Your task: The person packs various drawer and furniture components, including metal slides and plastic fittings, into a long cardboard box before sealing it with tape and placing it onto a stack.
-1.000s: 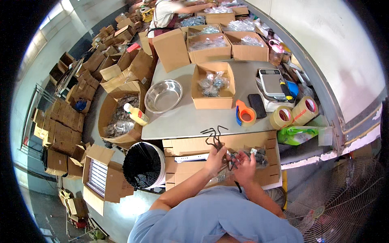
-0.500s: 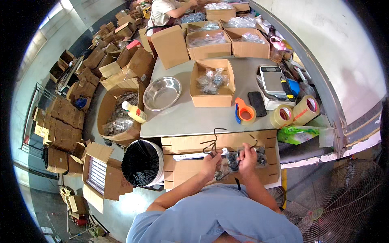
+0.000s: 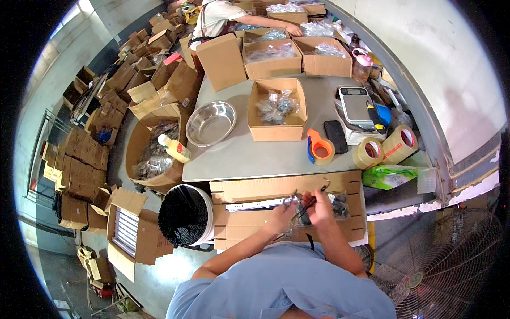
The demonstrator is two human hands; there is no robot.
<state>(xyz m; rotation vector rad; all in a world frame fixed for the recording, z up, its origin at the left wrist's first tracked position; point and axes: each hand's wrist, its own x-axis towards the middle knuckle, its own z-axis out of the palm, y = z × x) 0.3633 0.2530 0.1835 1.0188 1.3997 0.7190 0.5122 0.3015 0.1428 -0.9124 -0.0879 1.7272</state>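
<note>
Both my hands are over an open, shallow cardboard carton (image 3: 236, 236) at the table's near edge. My left hand (image 3: 279, 219) is closed with fingers pinched around black L-bent rods that look like hex keys; their ends are blurred. Close beside it, my right hand (image 3: 320, 211) is closed on more of these hex keys (image 3: 309, 202), one bent end sticking up past the fingertips. In the carton, a white metal rail with holes (image 3: 255, 206) lies left of my hands. Clear bags of dark hardware (image 3: 340, 206) lie under and beside my right hand, partly hidden.
A white bucket of thin black pieces (image 3: 210, 218) stands left of the carton. On the table are a steel bowl (image 3: 229, 114), a box of small bags (image 3: 276, 133), a tape dispenser (image 3: 321, 150), a phone (image 3: 336, 135) and a scale (image 3: 356, 106). A fan (image 3: 446, 271) stands right.
The hex keys, fanned upward before, are now tilted lower and closer together between my hands. My right hand has risen slightly. At the far end, another person's arm now reaches right across the boxes.
</note>
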